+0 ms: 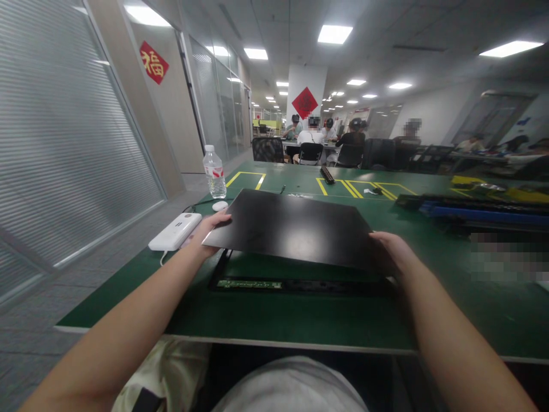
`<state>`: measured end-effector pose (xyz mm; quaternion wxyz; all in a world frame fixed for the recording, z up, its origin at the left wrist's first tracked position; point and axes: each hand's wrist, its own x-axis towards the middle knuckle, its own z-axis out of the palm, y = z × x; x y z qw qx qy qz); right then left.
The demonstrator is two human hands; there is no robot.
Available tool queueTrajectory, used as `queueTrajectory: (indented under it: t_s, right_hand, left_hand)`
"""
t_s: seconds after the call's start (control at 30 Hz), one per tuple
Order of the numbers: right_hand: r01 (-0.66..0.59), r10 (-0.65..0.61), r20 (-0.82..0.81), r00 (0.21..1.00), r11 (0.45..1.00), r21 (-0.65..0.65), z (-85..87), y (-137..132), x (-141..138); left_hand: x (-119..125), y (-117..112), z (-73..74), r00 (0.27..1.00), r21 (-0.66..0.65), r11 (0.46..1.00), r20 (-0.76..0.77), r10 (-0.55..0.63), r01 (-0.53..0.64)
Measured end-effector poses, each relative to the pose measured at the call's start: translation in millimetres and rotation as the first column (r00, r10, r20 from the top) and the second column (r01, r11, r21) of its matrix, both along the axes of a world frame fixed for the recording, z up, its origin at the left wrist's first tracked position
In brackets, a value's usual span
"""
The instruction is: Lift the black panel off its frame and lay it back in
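A thin, dark, glossy screen panel (291,226) is held tilted above the green table. My left hand (213,228) grips its left edge, thumb on top and fingers beneath. At the opposite edge, my right hand (392,252) is closed on the panel, some of its fingers hidden. Below the panel lies a black frame (326,287), partly covered by it. Along the near side of that frame runs a narrow green circuit board strip (249,284).
A water bottle (214,173), a small white disc (220,206) and a white power bank with a cable (175,232) stand at the left. Dark and blue strips (476,212) lie at the right. Yellow tape marks (351,187) line the far side; people sit beyond.
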<state>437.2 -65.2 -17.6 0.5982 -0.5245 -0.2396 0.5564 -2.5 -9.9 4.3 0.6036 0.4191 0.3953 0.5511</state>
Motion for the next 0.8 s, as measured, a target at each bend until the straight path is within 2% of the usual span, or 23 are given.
queueTrajectory:
  t_s: [0.1,0.33,0.57,0.8]
  right_hand:
    - [-0.115,0.111,-0.054,0.992,0.990,-0.087,-2.9,4,5]
    - [0.027,-0.028,0.052,0.998,0.999,0.023,-12.2,11,16]
    - [0.098,-0.098,0.184,0.978,0.995,0.004,-10.9,9,17]
    - [0.152,-0.147,0.192,0.970,0.988,-0.010,-18.6,13,21]
  left_hand:
    - [-1,0,1.7,0.999,0.033,0.999,-0.034,0.012,-0.010]
    - [1,-3,2.9,0.992,0.090,0.996,-0.122,0.040,-0.029]
    - [3,-1,-1.5,0.998,0.106,0.994,-0.054,0.037,-0.031]
    - [-1,4,-6.8,0.969,0.142,0.990,-0.239,0.053,-0.019]
